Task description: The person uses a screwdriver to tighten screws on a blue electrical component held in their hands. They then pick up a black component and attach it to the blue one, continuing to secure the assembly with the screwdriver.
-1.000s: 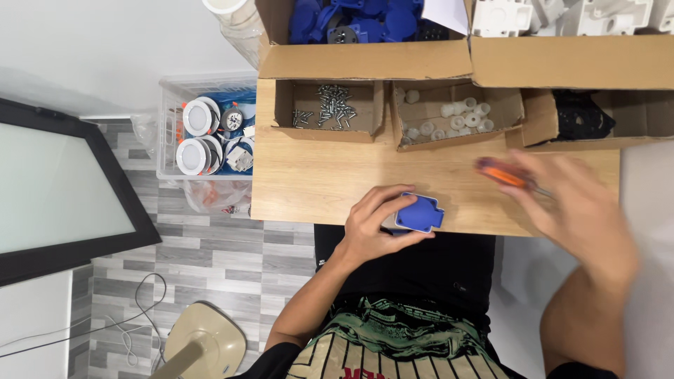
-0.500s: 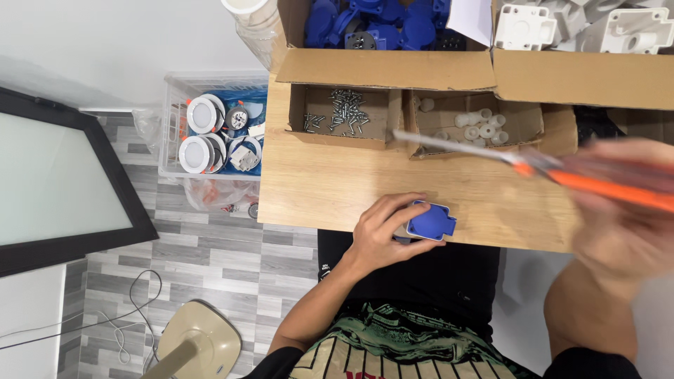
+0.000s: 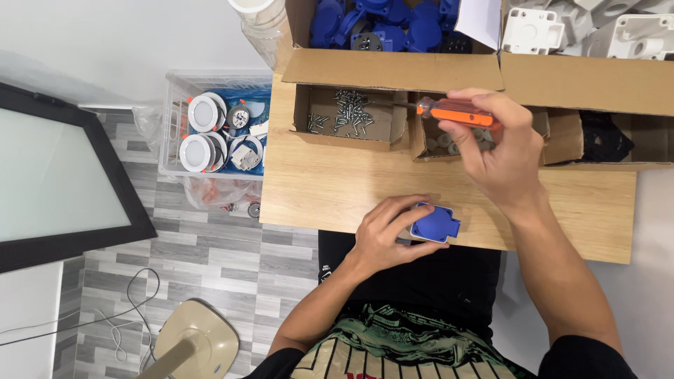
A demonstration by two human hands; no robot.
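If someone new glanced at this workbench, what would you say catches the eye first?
Probably the orange-handled screwdriver in the right hand, its tip reaching over the small cardboard box of screws at the back of the wooden table. Next, the blue plastic part that the left hand holds at the table's near edge. A bigger box of blue parts sits behind.

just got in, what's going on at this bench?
A person sits at a wooden table. The left hand holds a blue plastic part down at the table's near edge. The right hand holds an orange-handled screwdriver, tip reaching into the small cardboard box of screws. Bigger boxes behind hold blue parts and white parts.
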